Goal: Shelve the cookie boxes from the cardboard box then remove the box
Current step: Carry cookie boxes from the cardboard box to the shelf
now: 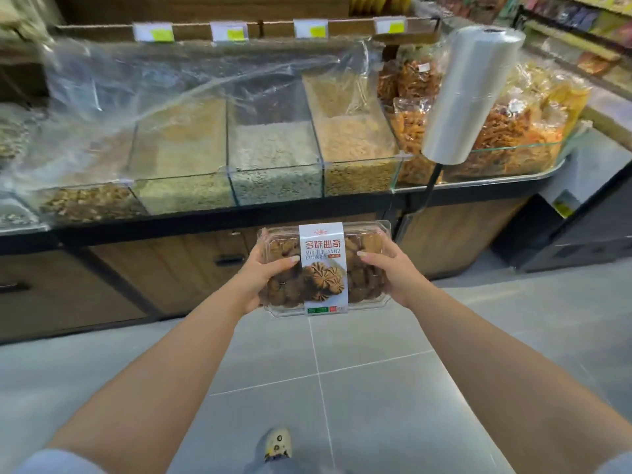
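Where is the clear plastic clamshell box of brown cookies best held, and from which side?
By its two short ends, coming in from left and right. The clear plastic clamshell box of brown cookies is wide and flat, and its white paper label band crosses the middle. The left hand and right hand grip it this way, thumbs on the lid.

1. One wide-angle view, worn on the head, looks forward and down from standing height.
2. The left hand (266,278) and right hand (390,275) sit mid-frame at arm's length, holding the cookie box (323,268).
3. The glass bulk bins (273,186) are close ahead, filling the upper half.
4. The tiled floor (376,405) and one shoe (277,443) lie directly below.
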